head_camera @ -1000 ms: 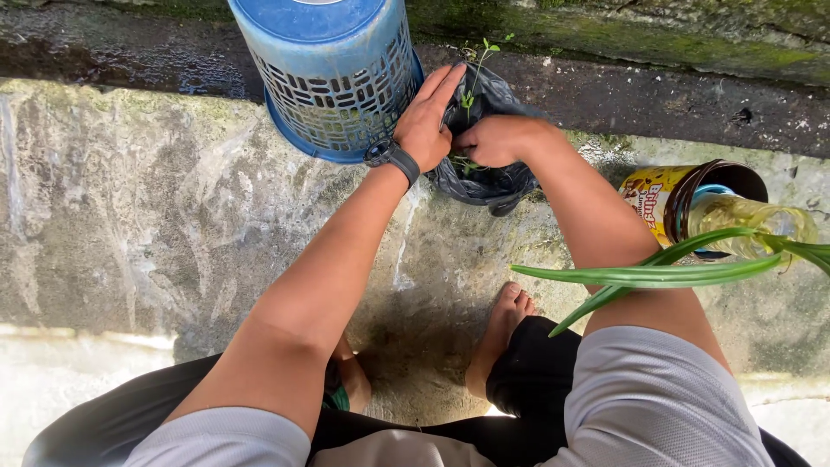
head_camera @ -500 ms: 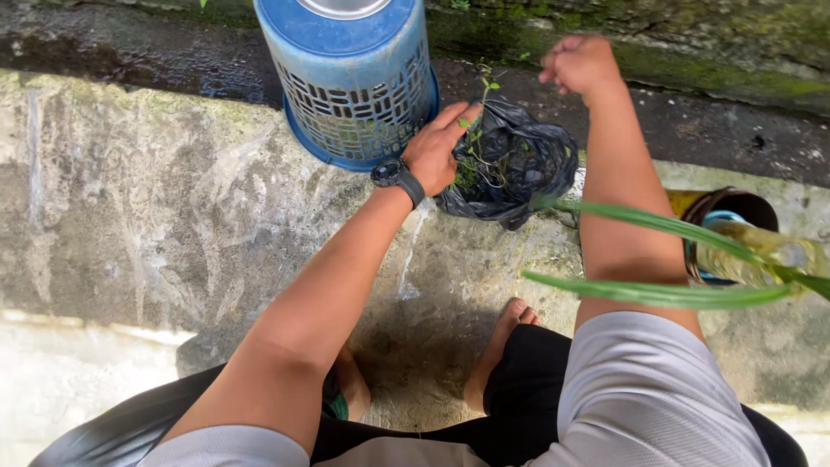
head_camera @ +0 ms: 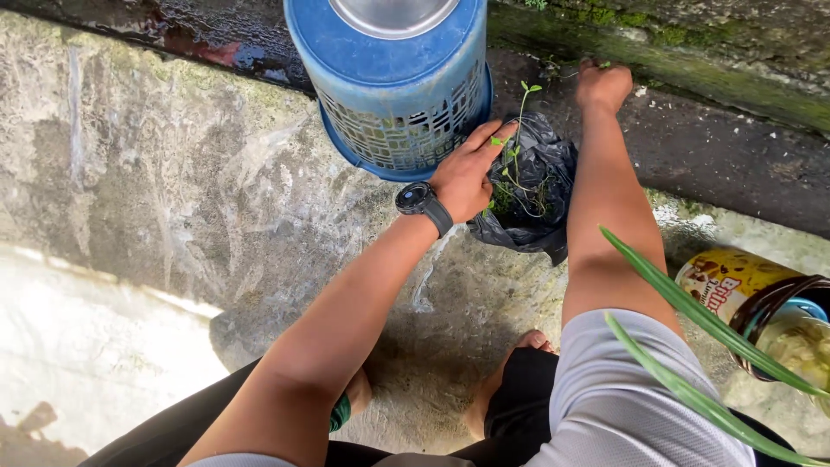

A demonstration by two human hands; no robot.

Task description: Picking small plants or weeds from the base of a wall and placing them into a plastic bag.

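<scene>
Sitting on the wet concrete ground [head_camera: 216, 207] just beside an upturned blue basket [head_camera: 393, 95], the black plastic bag [head_camera: 536, 195] holds soil and a few thin green seedlings [head_camera: 516, 147]. It looks soft and floppy, the sort of thing that sags and spills if lifted by one edge, so I judge the safest hold is around its rolled rim or under its base with both hands. The seedlings seem very fragile, with thread-like stems that would bend or snap under a careless pinch.

At the near rim of the bag, the left hand [head_camera: 471, 173], a dark watch [head_camera: 421, 201] on its wrist, lies mostly open with the fingers stretched out, steadying the bag rather than gripping it. The right hand [head_camera: 603, 86] reaches well past the bag to the dark damp strip at the foot of a mossy wall [head_camera: 692, 35]; its fingers are curled down onto the ground, but I cannot tell whether they have hold of anything.

Near the right knee stand a yellow can [head_camera: 735, 281] and long green leaves [head_camera: 692, 316].
</scene>
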